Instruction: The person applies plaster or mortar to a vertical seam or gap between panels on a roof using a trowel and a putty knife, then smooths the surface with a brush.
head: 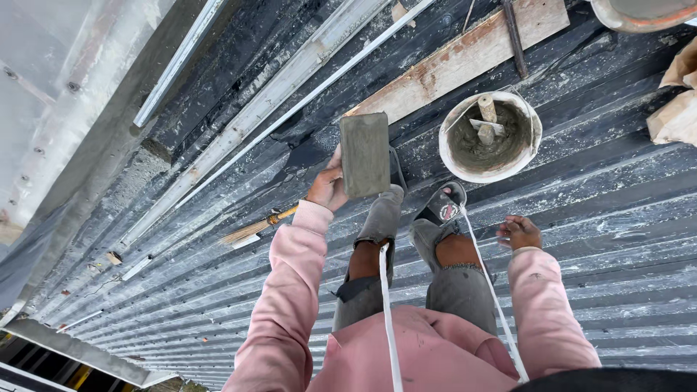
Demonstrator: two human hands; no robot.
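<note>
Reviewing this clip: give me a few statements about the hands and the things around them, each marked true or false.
1. The left hand holds a grey rectangular float. True.
2. The right hand grips the float. False: it is empty, hanging beside the right knee.
3. The bucket holds wet grey mortar with wooden handles sticking out. True.
4. A small broom lies on the corrugated roof. True.
5. The bucket stands on the wooden plank. False: it stands on the roof sheet, just below the plank.
</note>
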